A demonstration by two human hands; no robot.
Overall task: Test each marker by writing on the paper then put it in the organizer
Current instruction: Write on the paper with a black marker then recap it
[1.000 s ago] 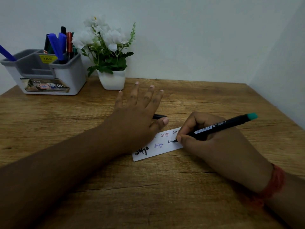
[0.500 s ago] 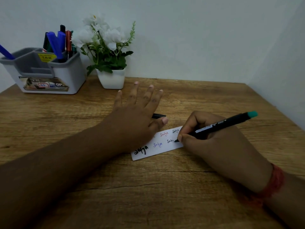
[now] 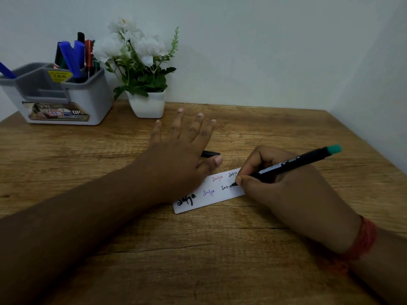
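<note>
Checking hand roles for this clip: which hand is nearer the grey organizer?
Left. The left hand lies flat on the paper, on the organizer's side of the table. The right hand, writing with the marker, is farther right.

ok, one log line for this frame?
phase: test writing | right hand: grip on black teal-ended marker, tip on white paper strip | left hand: flat, pinning paper | grey plastic organizer: holds markers
</note>
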